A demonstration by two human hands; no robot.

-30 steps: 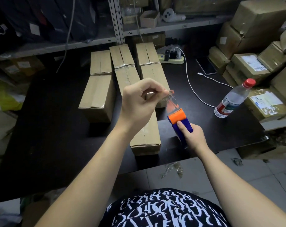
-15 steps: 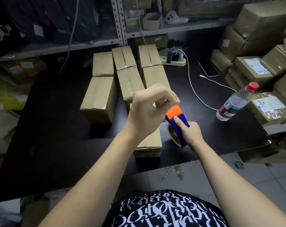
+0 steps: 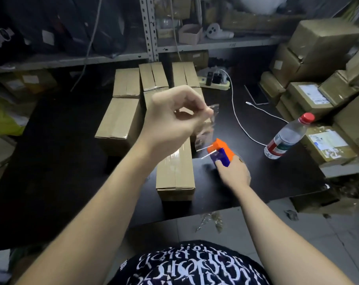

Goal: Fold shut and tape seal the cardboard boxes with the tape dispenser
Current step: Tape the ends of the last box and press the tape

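Observation:
My right hand (image 3: 233,172) grips the blue and orange tape dispenser (image 3: 220,152) just right of the nearest cardboard box (image 3: 175,173). My left hand (image 3: 172,120) is raised above that box and pinches the free end of the clear tape (image 3: 205,128), which stretches down to the dispenser's orange head. The nearest box lies lengthwise on the black table (image 3: 51,171) with its flaps folded shut. Several more closed boxes (image 3: 119,120) stand in rows behind it, partly hidden by my left hand.
A water bottle (image 3: 288,136) with a red cap stands at the right. A white cable (image 3: 239,122) runs from a power strip (image 3: 214,82); a phone (image 3: 256,95) lies near it. Stacked parcels (image 3: 320,99) crowd the right edge. Shelving rises behind.
My left hand has pulled the tape end up and away from the dispenser, stretching out a length of tape. My right hand moved the dispenser slightly right and lower.

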